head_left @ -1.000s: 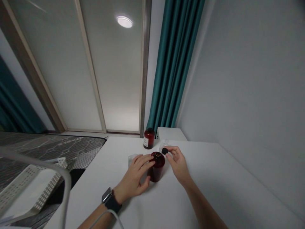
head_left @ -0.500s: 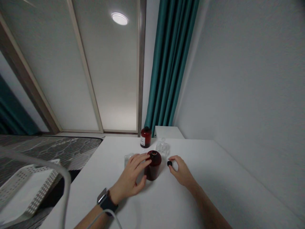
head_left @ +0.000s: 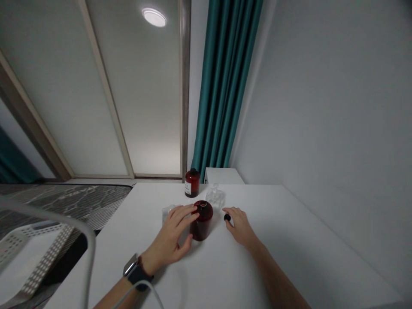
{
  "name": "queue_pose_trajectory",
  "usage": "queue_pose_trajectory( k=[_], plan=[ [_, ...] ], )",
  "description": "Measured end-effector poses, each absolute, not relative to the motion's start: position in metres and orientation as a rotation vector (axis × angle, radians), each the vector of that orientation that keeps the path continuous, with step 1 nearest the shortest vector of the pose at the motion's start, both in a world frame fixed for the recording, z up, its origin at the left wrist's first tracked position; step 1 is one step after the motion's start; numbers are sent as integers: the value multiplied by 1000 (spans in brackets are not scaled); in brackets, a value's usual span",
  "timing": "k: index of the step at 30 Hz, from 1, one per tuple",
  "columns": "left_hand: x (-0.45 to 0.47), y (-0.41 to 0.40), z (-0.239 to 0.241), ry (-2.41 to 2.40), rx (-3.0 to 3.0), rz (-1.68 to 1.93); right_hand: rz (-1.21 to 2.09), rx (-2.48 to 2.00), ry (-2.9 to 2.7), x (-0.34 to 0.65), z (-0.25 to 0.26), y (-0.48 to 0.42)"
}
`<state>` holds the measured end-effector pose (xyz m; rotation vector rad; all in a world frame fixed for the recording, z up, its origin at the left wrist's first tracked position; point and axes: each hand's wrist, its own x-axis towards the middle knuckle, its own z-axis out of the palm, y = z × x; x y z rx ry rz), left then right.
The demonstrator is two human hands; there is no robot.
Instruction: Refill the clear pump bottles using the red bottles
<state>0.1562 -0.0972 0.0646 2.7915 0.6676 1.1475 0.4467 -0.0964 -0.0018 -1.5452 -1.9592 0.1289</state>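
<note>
A dark amber-brown bottle (head_left: pixel 202 225) stands upright on the white table, its mouth uncovered. My left hand (head_left: pixel 170 236), with a watch on the wrist, is at the bottle's left side; the fingers are stretched and spread, their tips against its upper left, with the thumb low beside it. To the right of the bottle, my right hand (head_left: pixel 240 227) pinches a small black bottle cap (head_left: pixel 227 217) between thumb and fingers, close to the tabletop. Whether the cap touches the table I cannot tell.
Behind stands a second amber bottle (head_left: pixel 192 183) with a black cap and white label. Next to it is a clear glass-like vessel (head_left: pixel 215 196); another clear object (head_left: pixel 166 212) is partly behind my left hand. A white basket (head_left: pixel 48 257) and grey tube (head_left: pixel 91 257) are at left.
The black cap has turned in my right fingers and sits slightly lower relative to them. My left hand stays at the bottle. The whole view has shifted a little.
</note>
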Motion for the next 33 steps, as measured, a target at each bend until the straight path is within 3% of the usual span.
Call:
queue_pose_trajectory(
  k=[11, 22, 33],
  plan=[
    [153, -96, 59, 683, 2792, 1145, 82, -1397, -1828, 431, 16, -101],
    [153, -99, 65, 704, 2799, 1128, 224, -1025, -1774, 376, 86, -113],
    [152, -99, 63, 693, 2774, 1138, 249, -988, -1761, 359, 85, -106]
  ],
)
